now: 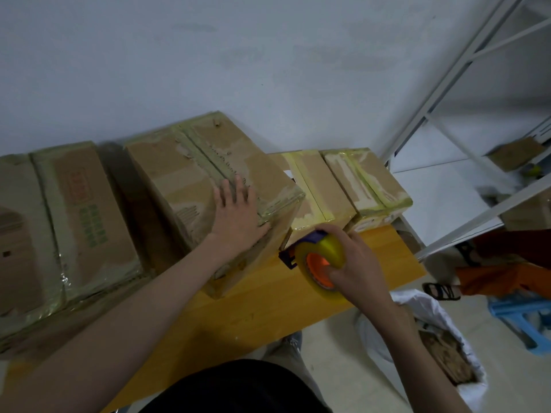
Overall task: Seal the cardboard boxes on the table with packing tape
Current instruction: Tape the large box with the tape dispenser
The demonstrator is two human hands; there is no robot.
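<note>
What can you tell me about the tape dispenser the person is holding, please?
The tape dispenser carries a roll of clear, yellowish packing tape on an orange core, with a dark blue frame and cutter end pointing left. The right hand grips it, fingers curled over the roll and thumb by the core. It is held tilted just above the yellow table, in front of a small taped box, close to the big box's corner.

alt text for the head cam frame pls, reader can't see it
A person's left hand presses flat on a large cardboard box while the right hand grips a yellow tape dispenser just beside it, above a wooden table. Three more taped boxes stand on the table against a white wall, with white metal shelving at right.
</note>
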